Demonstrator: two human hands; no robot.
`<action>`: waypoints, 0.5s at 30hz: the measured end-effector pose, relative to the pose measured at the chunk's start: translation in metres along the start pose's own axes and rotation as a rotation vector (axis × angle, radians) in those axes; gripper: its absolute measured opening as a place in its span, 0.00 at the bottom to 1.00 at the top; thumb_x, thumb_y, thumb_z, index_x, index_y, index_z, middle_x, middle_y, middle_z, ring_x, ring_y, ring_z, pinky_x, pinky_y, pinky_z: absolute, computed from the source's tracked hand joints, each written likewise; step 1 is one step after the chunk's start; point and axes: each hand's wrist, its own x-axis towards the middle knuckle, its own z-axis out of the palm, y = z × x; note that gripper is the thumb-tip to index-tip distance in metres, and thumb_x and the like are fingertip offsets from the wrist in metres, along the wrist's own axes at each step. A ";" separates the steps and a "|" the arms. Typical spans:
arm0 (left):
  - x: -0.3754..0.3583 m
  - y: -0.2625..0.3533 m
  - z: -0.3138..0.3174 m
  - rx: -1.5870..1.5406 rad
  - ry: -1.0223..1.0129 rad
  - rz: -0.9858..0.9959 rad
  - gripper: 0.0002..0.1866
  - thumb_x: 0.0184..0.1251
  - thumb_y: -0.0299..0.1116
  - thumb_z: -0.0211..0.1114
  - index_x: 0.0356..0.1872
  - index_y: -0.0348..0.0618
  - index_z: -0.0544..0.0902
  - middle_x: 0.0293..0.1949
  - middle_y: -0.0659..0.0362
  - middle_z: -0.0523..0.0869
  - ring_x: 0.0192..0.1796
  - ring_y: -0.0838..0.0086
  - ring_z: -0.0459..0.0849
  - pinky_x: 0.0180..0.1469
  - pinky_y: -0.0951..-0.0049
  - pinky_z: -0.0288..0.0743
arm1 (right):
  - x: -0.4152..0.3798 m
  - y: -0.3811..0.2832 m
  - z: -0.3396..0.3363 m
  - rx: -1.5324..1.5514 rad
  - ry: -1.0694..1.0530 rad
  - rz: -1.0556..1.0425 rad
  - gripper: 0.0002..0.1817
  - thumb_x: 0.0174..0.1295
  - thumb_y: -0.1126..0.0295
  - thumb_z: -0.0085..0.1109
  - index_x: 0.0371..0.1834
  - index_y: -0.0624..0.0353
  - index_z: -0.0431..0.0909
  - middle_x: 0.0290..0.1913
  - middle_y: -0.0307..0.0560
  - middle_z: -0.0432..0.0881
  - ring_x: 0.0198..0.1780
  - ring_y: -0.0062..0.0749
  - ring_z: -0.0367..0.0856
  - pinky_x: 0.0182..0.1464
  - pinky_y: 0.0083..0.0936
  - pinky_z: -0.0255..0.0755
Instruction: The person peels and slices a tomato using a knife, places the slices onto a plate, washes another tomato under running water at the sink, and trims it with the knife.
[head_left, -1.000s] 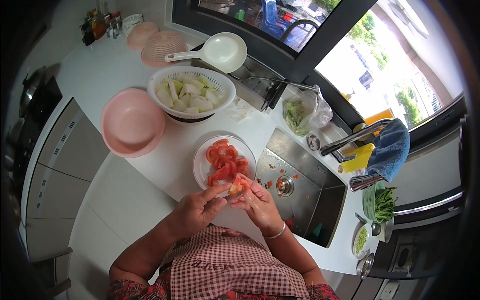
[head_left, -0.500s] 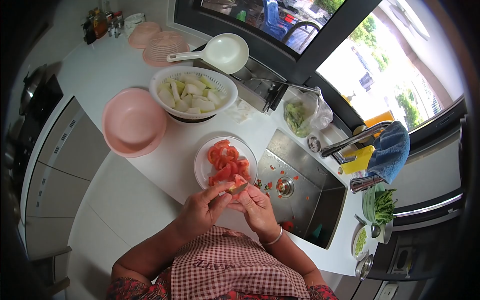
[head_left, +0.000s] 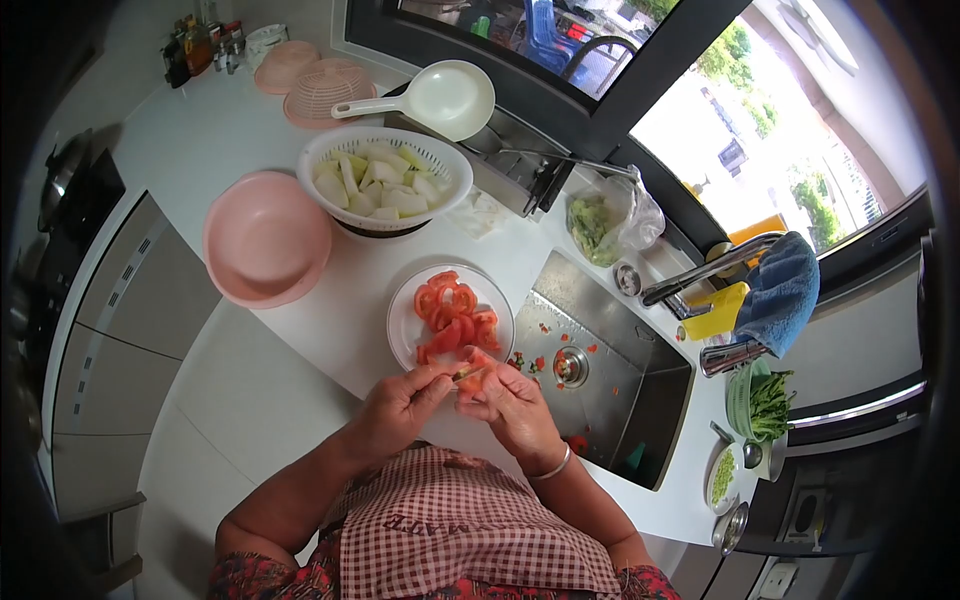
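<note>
Over the near rim of a white plate (head_left: pixel 399 340), my left hand (head_left: pixel 402 402) is closed on a small knife (head_left: pixel 462 374); only a bit of its blade shows. My right hand (head_left: pixel 520 412), with a bracelet on the wrist, holds a red tomato piece (head_left: pixel 480 368) between thumb and fingers, against the blade. Cut tomato pieces (head_left: pixel 445 312) are heaped on the plate. To the right, the steel sink (head_left: pixel 610 420) has tomato scraps scattered around its drain.
Beyond the plate are a white colander (head_left: pixel 455 200) of pale chunks and a pink basin (head_left: pixel 265 240). A white pan (head_left: pixel 450 100) lies behind them. A bag of greens (head_left: pixel 595 230), a faucet (head_left: pixel 715 270) and a green basket of vegetables (head_left: pixel 740 405) flank the sink.
The tomato piece has been turned and lifted slightly in my right hand, and less of the blade shows. My left hand has shifted slightly left.
</note>
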 end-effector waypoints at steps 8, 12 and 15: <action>0.011 -0.003 0.001 -0.158 -0.145 -0.337 0.17 0.80 0.33 0.54 0.63 0.38 0.78 0.46 0.57 0.87 0.47 0.74 0.84 0.52 0.76 0.76 | -0.010 -0.001 -0.008 -0.019 0.083 -0.016 0.25 0.77 0.63 0.49 0.73 0.61 0.64 0.52 0.42 0.81 0.50 0.26 0.82 0.55 0.27 0.80; 0.020 -0.003 -0.003 0.364 -0.259 0.213 0.17 0.80 0.33 0.53 0.62 0.38 0.79 0.30 0.67 0.78 0.32 0.81 0.76 0.38 0.80 0.72 | -0.026 -0.009 -0.018 0.107 0.061 0.104 0.26 0.75 0.64 0.53 0.71 0.65 0.65 0.53 0.46 0.82 0.47 0.27 0.84 0.54 0.29 0.82; 0.030 -0.016 0.003 0.329 -0.337 0.344 0.16 0.80 0.32 0.53 0.62 0.38 0.79 0.27 0.68 0.73 0.29 0.82 0.71 0.34 0.81 0.69 | -0.040 -0.011 -0.026 0.221 0.046 0.128 0.26 0.75 0.64 0.52 0.71 0.68 0.65 0.53 0.49 0.82 0.47 0.29 0.85 0.52 0.29 0.84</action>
